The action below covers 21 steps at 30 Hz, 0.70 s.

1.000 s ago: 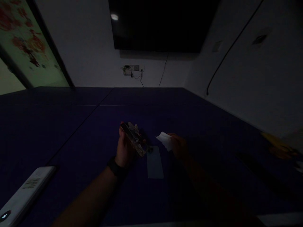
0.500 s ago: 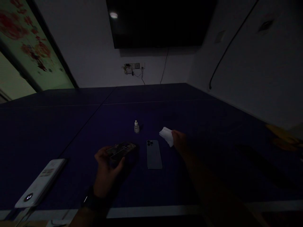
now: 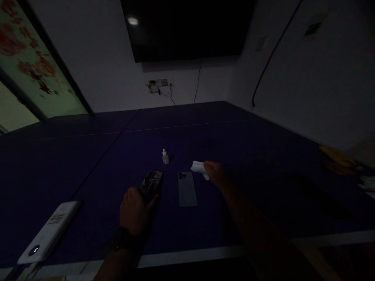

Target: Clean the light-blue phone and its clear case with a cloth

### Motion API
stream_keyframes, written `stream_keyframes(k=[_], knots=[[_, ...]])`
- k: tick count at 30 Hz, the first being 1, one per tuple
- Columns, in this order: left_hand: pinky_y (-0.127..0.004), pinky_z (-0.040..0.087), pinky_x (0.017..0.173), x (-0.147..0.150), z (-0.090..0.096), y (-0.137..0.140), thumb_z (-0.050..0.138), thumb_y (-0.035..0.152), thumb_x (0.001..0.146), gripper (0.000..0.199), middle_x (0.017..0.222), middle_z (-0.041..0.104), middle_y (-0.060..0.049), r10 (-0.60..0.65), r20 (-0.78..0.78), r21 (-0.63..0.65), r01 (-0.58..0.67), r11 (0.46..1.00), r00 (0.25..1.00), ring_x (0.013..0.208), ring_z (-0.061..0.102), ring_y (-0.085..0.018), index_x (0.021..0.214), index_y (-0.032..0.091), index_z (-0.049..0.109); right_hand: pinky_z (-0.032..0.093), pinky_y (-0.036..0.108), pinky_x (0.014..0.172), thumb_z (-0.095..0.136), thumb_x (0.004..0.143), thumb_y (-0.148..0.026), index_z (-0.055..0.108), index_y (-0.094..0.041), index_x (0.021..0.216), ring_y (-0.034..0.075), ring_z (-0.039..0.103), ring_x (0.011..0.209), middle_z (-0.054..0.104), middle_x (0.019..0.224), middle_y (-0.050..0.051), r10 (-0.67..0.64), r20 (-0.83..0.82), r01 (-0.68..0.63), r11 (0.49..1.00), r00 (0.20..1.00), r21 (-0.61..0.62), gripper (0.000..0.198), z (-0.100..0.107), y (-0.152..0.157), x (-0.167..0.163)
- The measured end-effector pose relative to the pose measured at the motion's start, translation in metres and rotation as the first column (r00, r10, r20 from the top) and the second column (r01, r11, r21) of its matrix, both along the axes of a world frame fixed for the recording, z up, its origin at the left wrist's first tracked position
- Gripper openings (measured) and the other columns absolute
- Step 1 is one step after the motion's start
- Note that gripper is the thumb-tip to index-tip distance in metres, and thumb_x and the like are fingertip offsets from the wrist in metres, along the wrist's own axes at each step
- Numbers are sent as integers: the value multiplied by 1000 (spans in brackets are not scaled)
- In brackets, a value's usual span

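Note:
My left hand (image 3: 134, 208) grips a dark phone case (image 3: 151, 185) with a pale pattern, tilted low at the table; fingers cover its near end. To its right a blue-grey phone (image 3: 187, 190) lies flat, camera side up. In my right hand (image 3: 215, 173), just beyond the phone's right side, a folded white tissue (image 3: 199, 168) is pinched between thumb and fingers. A small dropper bottle (image 3: 165, 157) with a white cap stands upright behind the phone and the case.
A white power bank (image 3: 49, 230) with a lit display and a cable lies at the left on the dark blue table (image 3: 175, 234). A yellow item (image 3: 336, 156) sits at the far right. A dark screen (image 3: 190, 31) hangs on the wall.
My left hand has turned the case to point away from me and lowered it toward the table. My right hand still holds the tissue, whose shape has shifted. The view has shifted slightly.

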<state>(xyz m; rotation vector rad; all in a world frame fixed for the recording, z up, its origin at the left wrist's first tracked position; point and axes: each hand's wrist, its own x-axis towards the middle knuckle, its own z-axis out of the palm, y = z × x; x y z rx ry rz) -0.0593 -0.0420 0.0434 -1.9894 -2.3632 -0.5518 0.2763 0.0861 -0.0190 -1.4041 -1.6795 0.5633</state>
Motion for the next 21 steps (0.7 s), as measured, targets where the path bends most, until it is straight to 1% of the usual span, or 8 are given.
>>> stream_keyframes(k=[4, 7, 9, 12, 15, 17, 19, 21], knots=[[-42, 52, 81, 1, -3, 1, 64, 71, 86, 64, 106, 64, -17, -18, -265, -96, -8, 995, 964, 104, 65, -36, 108, 12, 55, 62, 41, 85, 67, 101, -40, 67, -15, 121, 25, 71, 100, 69, 119, 6, 32, 12, -32, 999, 999, 6, 32, 2, 0, -2], [-44, 52, 81, 4, -5, -1, 65, 79, 80, 76, 107, 64, -17, -48, -323, -135, 4, 991, 945, 106, 64, -38, 113, 11, 57, 62, 42, 86, 67, 101, -40, 67, -15, 123, 25, 70, 102, 69, 121, 6, 31, 21, -31, 1000, 999, 5, 33, 4, 0, -3], [-46, 52, 84, 7, -4, -1, 59, 81, 83, 78, 109, 64, -19, -39, -331, -102, 5, 995, 943, 108, 64, -39, 117, 10, 57, 62, 42, 87, 67, 101, -40, 67, -15, 123, 25, 70, 103, 69, 122, 7, 25, 29, -25, 1000, 999, 1, 33, 5, 0, -5], [-47, 51, 88, 20, 7, 0, 44, 74, 95, 73, 114, 64, -22, -48, -323, -25, 42, 999, 945, 111, 62, -39, 123, 7, 58, 62, 42, 87, 67, 101, -39, 66, -16, 124, 24, 70, 103, 69, 122, 7, 15, 38, -15, 1000, 999, -5, 32, 7, 1, -7], [-46, 50, 95, 51, 27, 4, 35, 61, 103, 64, 125, 64, -22, -231, -296, -68, 220, 973, 927, 117, 61, -37, 133, 9, 57, 62, 42, 87, 67, 101, -39, 67, -16, 123, 25, 70, 103, 69, 122, 7, 10, 44, -10, 1000, 999, -5, 33, 8, 1, -9], [-46, 51, 94, 78, 37, 8, 36, 63, 102, 65, 121, 67, -24, -307, -240, -171, 271, 947, 921, 114, 65, -38, 124, 8, 63, 62, 42, 87, 67, 101, -40, 67, -15, 123, 25, 70, 103, 69, 122, 7, 7, 51, -7, 1000, 999, -4, 33, 9, 1, -9], [-46, 54, 86, 103, 39, 15, 40, 69, 99, 73, 113, 70, -25, -316, -133, -252, 276, 928, 939, 106, 69, -40, 132, 7, 61, 62, 42, 86, 67, 101, -40, 67, -15, 122, 25, 70, 102, 69, 121, 7, 2, 62, -2, 1000, 998, 2, 33, 10, 0, -7], [-51, 53, 85, 122, 31, 24, 46, 73, 94, 87, 117, 68, -31, -322, -19, -196, 312, 929, 947, 109, 67, -46, 144, 3, 54, 62, 41, 85, 67, 101, -40, 67, -15, 121, 24, 71, 101, 70, 120, 6, -6, 75, 4, 1000, 997, 14, 32, 12, -1, -4]])
